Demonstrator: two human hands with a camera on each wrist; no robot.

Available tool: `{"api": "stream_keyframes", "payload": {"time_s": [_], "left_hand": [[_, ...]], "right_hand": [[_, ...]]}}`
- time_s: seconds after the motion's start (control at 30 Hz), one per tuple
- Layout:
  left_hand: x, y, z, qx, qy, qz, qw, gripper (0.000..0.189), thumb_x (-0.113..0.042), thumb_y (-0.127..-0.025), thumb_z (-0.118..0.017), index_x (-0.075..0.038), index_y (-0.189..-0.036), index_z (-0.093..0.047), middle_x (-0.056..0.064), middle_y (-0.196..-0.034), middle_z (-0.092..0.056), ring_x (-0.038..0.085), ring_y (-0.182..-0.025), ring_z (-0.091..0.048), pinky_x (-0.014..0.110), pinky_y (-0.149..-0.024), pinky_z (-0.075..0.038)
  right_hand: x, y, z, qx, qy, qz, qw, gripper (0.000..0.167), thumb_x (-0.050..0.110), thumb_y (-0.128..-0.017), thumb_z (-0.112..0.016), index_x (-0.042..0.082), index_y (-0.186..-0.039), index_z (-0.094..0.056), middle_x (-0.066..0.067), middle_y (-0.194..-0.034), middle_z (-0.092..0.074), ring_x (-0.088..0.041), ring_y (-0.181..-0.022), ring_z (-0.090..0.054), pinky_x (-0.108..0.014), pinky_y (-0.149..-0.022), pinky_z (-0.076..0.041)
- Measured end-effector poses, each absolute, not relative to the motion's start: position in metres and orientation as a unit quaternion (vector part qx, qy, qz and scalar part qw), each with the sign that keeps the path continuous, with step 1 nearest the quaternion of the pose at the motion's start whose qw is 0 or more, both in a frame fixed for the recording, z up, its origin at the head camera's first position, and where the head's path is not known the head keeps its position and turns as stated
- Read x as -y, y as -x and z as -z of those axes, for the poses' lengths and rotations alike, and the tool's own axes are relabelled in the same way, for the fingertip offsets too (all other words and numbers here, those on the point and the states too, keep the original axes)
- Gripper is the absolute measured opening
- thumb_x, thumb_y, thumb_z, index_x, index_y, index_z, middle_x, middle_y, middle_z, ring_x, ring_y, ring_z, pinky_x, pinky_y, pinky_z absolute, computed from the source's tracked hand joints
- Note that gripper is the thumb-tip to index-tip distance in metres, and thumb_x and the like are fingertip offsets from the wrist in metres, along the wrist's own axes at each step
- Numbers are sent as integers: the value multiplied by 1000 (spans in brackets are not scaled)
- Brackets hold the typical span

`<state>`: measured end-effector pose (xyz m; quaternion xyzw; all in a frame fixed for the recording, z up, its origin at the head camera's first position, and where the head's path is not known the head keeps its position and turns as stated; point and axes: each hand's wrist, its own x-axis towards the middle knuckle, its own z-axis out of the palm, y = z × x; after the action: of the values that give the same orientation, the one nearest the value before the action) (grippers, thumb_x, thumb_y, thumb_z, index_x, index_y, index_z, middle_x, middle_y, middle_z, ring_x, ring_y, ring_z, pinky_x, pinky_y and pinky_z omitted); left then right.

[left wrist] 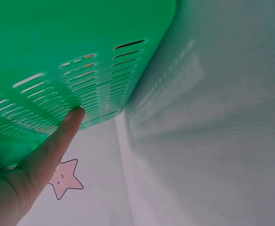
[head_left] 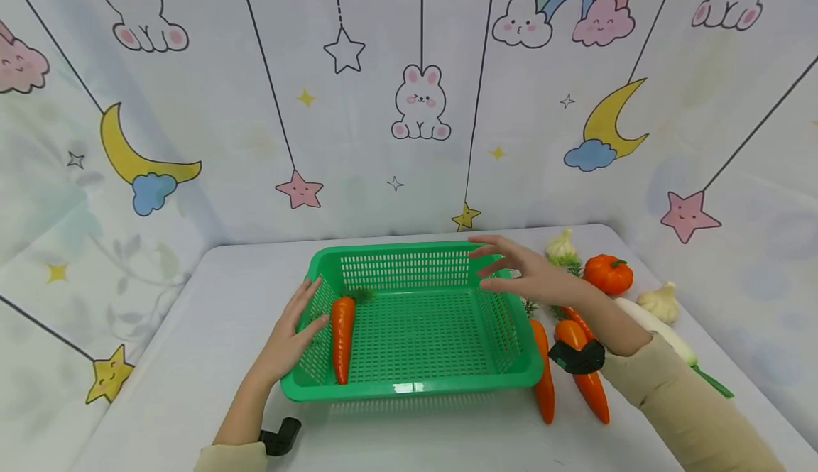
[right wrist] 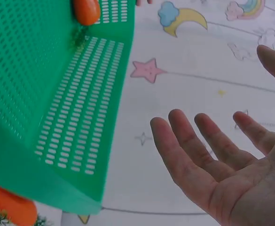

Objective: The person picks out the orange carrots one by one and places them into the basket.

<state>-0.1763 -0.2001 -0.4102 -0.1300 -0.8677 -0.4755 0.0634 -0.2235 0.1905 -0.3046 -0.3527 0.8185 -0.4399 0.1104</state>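
While the left hand (head_left: 286,337) and right hand (head_left: 535,277), both unclenched and gripping nothing, flank the green basket (head_left: 364,391), the carrot (head_left: 342,337) inside lies front-to-back, just right of the nearer left hand.

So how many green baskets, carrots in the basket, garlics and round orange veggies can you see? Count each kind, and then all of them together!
Green basket: 1
Carrot in the basket: 1
Garlic bulbs showing: 2
Round orange vegetable: 1
Total: 5
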Motion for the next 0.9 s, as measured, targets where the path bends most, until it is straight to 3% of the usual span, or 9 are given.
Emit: {"api": "stream_keyframes", "payload": {"time_s": [0.27, 0.47, 0.67, 0.9], "left_hand": [[200, 177, 412, 865, 128, 482, 58, 59, -24, -94, -51, -17, -146, -24, 14, -151, -10, 40, -136, -8, 72, -94, -14], [199, 178, 413, 864, 124, 485, 56, 58, -25, -94, -50, -17, -146, -25, 14, -151, -10, 39, -136, -8, 72, -94, -13], [200, 178, 414, 865, 125, 482, 59, 57, -26, -95, -49, -19, -146, -25, 12, -152, -10, 38, -136, -7, 72, -94, -13], [201, 178, 414, 866, 126, 479, 62, 58, -29, -95, -49, -22, -146, -24, 12, -152, -10, 38, -136, -8, 72, -94, -13]], "right_hand": [[-218, 229, 315, -806, 292, 502, 117, 59, 12, -92, -55, 13, -143, -26, -19, -137, -35, -41, -113, -46, -44, -81, -50], [-231, 236, 335, -813, 248, 518, 91, 58, 16, -93, -54, 10, -143, -25, -25, -138, -33, -42, -115, -46, -39, -80, -51], [-238, 244, 351, -811, 205, 541, 85, 58, 24, -95, -51, 10, -144, -24, -23, -139, -32, -42, -117, -43, -51, -83, -47], [-243, 253, 365, -800, 192, 564, 64, 55, 24, -98, -42, 4, -144, -19, -26, -140, -24, -50, -116, -38, -48, -79, -49]]}}
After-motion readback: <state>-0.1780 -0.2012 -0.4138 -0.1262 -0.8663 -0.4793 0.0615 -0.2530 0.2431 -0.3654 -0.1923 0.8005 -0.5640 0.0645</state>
